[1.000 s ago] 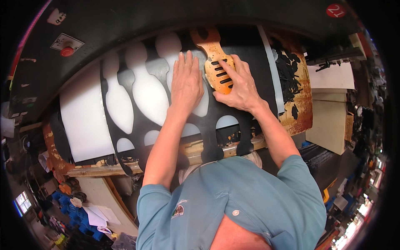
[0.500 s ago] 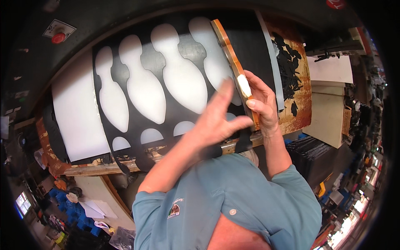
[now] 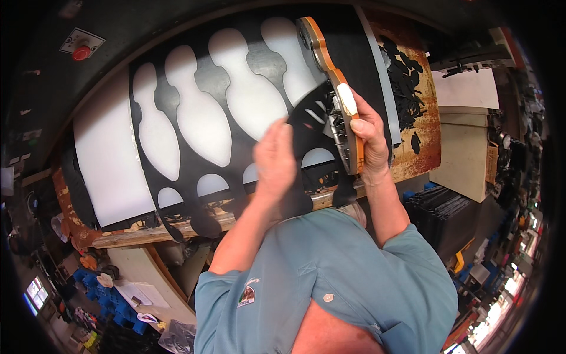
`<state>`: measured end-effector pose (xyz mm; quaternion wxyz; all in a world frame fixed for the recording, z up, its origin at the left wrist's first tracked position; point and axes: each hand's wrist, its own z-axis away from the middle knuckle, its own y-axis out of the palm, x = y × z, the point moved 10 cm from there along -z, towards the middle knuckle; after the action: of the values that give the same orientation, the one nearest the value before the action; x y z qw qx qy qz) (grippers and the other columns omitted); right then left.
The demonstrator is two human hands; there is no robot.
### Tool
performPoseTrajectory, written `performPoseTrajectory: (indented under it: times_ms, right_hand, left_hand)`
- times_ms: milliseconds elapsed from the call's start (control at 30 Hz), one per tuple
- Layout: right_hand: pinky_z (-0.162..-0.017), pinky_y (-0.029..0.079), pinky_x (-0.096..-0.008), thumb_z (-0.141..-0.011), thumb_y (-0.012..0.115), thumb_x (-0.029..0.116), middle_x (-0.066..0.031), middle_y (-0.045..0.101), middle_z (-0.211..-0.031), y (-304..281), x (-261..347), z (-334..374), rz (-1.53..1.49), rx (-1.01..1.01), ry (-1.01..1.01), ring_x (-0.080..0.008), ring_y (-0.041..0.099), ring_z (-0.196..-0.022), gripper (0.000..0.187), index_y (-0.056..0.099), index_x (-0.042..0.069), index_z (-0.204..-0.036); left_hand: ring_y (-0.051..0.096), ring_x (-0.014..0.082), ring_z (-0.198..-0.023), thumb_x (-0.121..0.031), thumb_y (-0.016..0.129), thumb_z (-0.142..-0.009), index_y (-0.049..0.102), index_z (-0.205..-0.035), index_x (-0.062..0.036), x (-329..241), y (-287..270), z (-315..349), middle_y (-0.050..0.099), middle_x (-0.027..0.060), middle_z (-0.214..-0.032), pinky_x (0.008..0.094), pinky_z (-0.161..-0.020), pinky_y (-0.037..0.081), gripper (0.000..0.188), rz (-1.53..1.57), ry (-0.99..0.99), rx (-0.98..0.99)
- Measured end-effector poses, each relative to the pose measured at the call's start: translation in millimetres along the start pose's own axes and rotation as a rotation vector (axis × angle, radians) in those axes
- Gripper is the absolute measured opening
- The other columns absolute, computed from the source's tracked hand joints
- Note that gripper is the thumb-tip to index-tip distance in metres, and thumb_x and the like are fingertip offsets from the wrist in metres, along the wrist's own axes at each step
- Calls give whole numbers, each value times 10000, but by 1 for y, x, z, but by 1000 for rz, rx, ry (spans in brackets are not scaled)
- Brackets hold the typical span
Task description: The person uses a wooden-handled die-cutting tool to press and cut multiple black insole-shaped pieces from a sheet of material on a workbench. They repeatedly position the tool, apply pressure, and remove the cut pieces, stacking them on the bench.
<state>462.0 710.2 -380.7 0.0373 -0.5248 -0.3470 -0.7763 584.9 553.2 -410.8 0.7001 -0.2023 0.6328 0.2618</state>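
My right hand [image 3: 370, 133] grips an orange-edged cutting die [image 3: 335, 76], tilted up on its side, its fingers round the edge by a white patch. Metal parts show on the die's inner face. A black cut-out piece [image 3: 306, 118] with small slots leans out from the die. My left hand [image 3: 275, 156], blurred, is closed at that piece's left edge and appears to pinch it. Below lies a black sheet [image 3: 191, 74] with several long, waisted openings, through which a white board [image 3: 202, 127] shows.
A rusty plate with black scraps [image 3: 407, 88] lies at the right. A red push button [image 3: 81, 53] sits on the dark machine at the upper left. A worn wooden rail [image 3: 141, 236] runs along the front edge. Stacked black sheets [image 3: 439, 215] stand at the lower right.
My left hand has moved left, away from the die. The slotted black piece now shows, pulled partly out of the die. The die has turned so its inner metal face shows.
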Motion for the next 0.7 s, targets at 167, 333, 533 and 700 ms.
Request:
performPoseTrajectory:
  times_ms: [167, 333, 533, 700]
  right_hand:
    - [-1132, 505, -338, -801, 761, 234, -179, 670, -1369, -17, 23, 1, 81, -14, -49, -229, 658, -1256, 833, 526, -85, -1534]
    - [-1190, 448, -382, -799, 806, 209, -212, 626, -1451, -35, 51, -12, 399, -79, -163, -277, 627, -1327, 851, 518, -116, -1531]
    - [-1141, 474, -483, -721, 874, 245, -258, 500, -1517, -17, 47, -28, 1474, -175, -513, -404, 545, -1335, 811, 632, 15, -1460]
    - [-1096, 478, -523, -709, 850, 293, -301, 479, -1501, -12, 37, -30, 1586, -166, -576, -454, 528, -1259, 821, 635, 29, -1456]
  left_hand:
    - [643, 113, -1024, -179, 521, -1148, 687, -1332, 45, 4, -102, -14, 744, 47, -1137, 273, -934, 508, 335, -27, -41, -156]
    - [657, 184, -1215, -71, 532, -1112, 492, -1524, 113, 2, -131, -6, 680, 187, -1375, 315, -1063, 499, 453, 113, -121, -115]
    - [682, 187, -1173, 12, 597, -1070, 486, -1529, 106, -4, -135, -32, 692, 205, -1360, 314, -1025, 545, 482, 121, -160, -110]
    - [725, 154, -979, 4, 640, -1063, 682, -1375, 31, -15, -232, -41, 759, 117, -1219, 295, -873, 605, 316, -41, 133, -276]
